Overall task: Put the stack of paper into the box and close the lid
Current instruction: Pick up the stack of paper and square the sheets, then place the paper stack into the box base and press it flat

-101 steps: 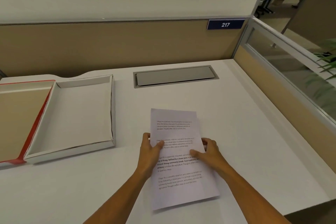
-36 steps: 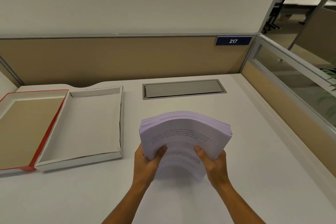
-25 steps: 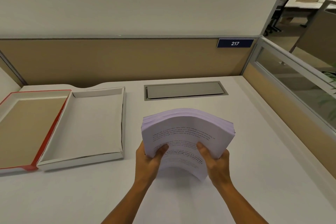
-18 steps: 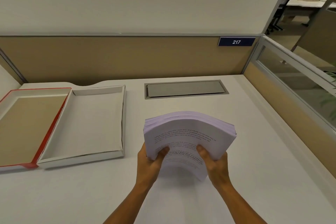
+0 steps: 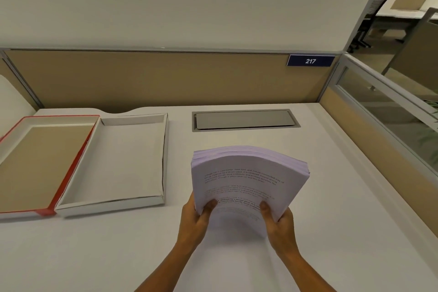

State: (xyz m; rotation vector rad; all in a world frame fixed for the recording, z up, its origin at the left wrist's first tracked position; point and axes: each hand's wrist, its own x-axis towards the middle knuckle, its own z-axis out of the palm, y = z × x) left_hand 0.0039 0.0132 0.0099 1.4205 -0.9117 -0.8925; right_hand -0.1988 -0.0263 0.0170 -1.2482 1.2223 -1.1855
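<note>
In the head view, the left hand (image 5: 193,219) and right hand (image 5: 280,223) grip the near edge of the stack of paper (image 5: 246,178), thumbs on top, the other fingers hidden beneath. It arches above the desk (image 5: 331,197), right of the open box (image 5: 113,204); the red lid (image 5: 45,211) is cut off at left.

Two bare forearms reach in from the bottom edge, no sleeves showing. The left hand (image 5: 195,220) and right hand (image 5: 280,225) wear no gloves, rings or watch.

Both hands have lifted the paper stack (image 5: 248,173) off the desk (image 5: 331,197).
</note>
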